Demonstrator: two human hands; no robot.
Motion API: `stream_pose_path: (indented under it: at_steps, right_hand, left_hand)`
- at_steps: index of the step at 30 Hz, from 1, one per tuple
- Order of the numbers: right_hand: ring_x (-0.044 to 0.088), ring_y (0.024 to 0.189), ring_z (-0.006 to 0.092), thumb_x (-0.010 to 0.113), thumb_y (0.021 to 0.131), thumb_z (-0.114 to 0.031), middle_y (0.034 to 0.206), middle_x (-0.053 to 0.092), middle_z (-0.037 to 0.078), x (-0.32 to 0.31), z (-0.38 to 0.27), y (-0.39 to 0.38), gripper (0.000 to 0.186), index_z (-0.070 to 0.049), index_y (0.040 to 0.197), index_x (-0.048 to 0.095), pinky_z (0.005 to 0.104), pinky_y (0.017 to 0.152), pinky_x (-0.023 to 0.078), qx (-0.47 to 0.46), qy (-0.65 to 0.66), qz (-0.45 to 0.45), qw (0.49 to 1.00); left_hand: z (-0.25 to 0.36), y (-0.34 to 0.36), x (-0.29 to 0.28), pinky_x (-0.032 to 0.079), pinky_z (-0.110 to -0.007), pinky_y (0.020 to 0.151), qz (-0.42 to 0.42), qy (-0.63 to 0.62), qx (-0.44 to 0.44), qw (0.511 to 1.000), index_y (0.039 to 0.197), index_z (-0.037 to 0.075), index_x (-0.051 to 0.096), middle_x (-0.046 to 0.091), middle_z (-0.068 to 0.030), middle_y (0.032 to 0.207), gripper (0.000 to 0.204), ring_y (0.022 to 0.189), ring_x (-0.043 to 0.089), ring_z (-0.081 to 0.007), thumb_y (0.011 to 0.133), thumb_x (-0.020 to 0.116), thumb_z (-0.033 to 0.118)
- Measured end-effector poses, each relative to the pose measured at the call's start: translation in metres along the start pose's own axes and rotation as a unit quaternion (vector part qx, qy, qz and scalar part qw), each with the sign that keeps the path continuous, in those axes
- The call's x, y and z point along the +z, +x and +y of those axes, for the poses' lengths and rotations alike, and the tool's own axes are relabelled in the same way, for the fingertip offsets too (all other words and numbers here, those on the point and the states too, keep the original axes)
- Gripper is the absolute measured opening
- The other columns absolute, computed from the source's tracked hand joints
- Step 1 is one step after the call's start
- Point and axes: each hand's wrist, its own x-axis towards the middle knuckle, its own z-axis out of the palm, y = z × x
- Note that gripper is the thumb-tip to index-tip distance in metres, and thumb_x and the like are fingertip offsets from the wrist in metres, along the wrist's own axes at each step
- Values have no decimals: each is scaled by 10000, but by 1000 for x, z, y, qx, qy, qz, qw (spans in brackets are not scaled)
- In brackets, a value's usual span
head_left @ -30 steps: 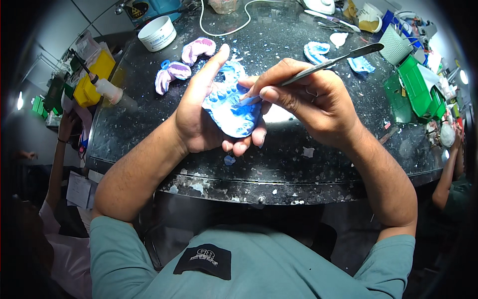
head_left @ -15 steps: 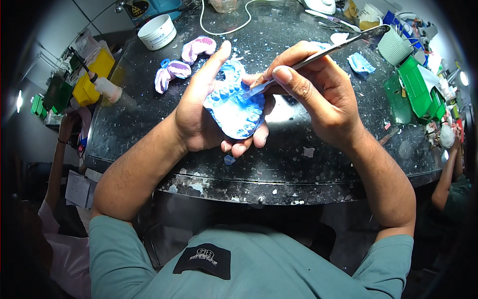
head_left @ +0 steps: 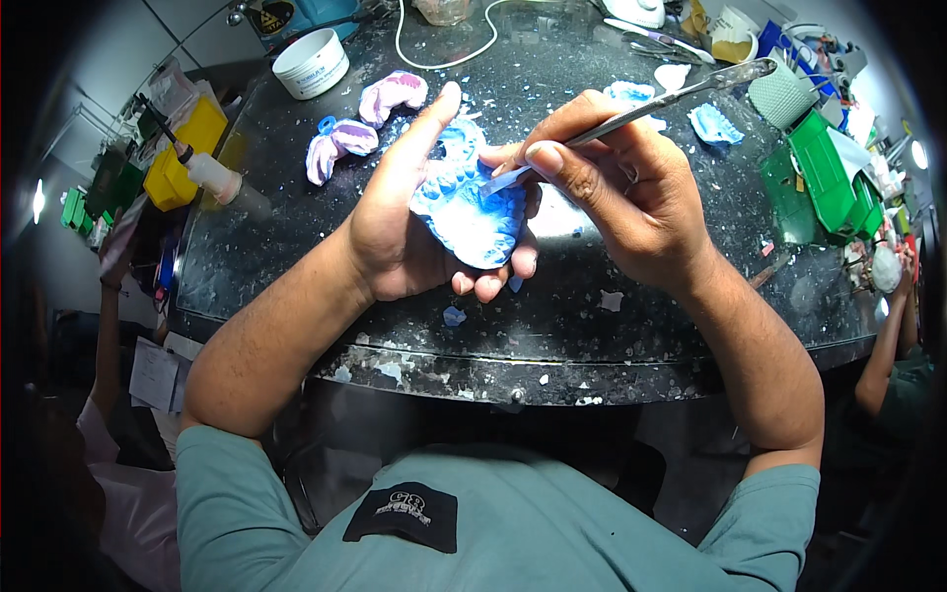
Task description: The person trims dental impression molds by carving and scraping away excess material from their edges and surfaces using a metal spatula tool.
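A blue dental cast point(head_left: 473, 229) with a row of moulded teeth rests in my left hand point(head_left: 380, 237). The thumb stands up along its left side, and fingertips curl out from underneath. My right hand point(head_left: 636, 197) grips a slim metal dental spatula point(head_left: 681, 99) like a pen. Its flat tip touches the cast just inside the teeth. The handle slants up to the right, ending in a spoon-like shape. Strong light washes out part of the cast's surface.
Two lilac-and-white dental impressions point(head_left: 393, 97) lie beyond my left hand, near a white tub point(head_left: 312, 64). Another blue cast piece point(head_left: 715, 124) is at right, before a green bin point(head_left: 829, 173). Scraps dot the black worktop point(head_left: 473, 340). Other people's arms show at both sides.
The cast has tilted slightly in my left hand, whose fingertips have shifted a little right. The spatula's handle has turned slightly, its tip still on the cast. A blue chip shows below the fingers.
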Motion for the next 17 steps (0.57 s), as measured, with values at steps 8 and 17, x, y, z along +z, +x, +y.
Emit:
stream_pose_path:
  at_steps: [8,17]
  right_hand:
    - [656,992,120,613,967,-60,976,680,65,0,5,1,143,22,1084,616,274,894,529,32,46,-3,998]
    - [645,959,110,609,975,-81,995,684,63,-2,2,1,160,22,1095,627,264,888,516,73,60,-14,995]
  left_hand:
    - [3,-1,-7,457,-244,368,-16,0,-23,1000,1008,71,600,669,-243,776,846,508,644,-276,883,208,810]
    - [3,0,-6,461,-253,372,-9,-17,-32,999,1032,92,602,669,-254,783,816,512,646,-281,894,217,797]
